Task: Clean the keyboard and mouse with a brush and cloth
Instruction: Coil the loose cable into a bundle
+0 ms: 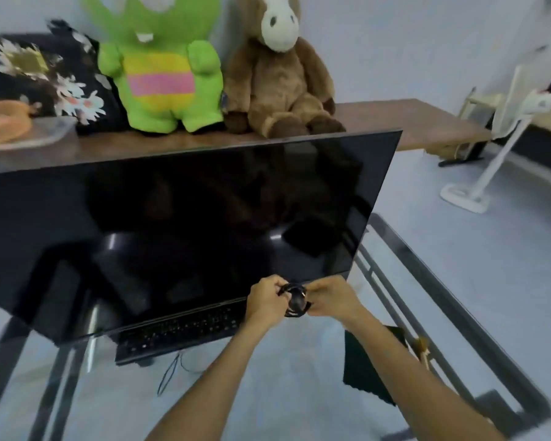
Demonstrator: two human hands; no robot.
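While both hands (pixel 295 299) pinched the mouse (pixel 296 302) with its coiled cable, it seemed wise to hold firmly and wipe gently above the keyboard (pixel 178 329).

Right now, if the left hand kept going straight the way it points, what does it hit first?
The left hand points up and away, gripping the mouse together with the right hand. Straight on, it would probably meet the monitor near its lower edge first, though depth between them is unclear.
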